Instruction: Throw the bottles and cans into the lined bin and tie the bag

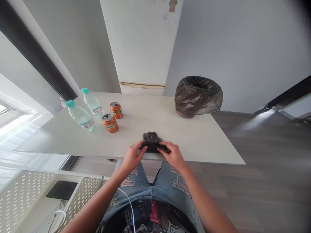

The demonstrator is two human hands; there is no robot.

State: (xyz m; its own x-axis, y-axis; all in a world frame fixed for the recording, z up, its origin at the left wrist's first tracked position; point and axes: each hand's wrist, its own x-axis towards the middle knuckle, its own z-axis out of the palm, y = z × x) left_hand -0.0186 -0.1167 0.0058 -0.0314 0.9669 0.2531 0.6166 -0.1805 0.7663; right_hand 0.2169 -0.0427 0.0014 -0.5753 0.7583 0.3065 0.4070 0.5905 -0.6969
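Near the front edge of the white table, a crumpled black plastic bag (152,138) lies between my hands. My left hand (136,152) pinches its left end, and my right hand (171,153) grips its right end. At the back right of the table stands a bin (197,97) covered by a dark plastic bag, its mouth open upward. Two orange cans (110,124) stand left of my hands, one behind the other. Farther left are two clear bottles (84,119) with teal caps.
The white table (194,139) ends just in front of my body. A white fridge (143,45) stands behind it. At the lower left, a perforated white basket (29,191) and a white cable (130,201) are near me.
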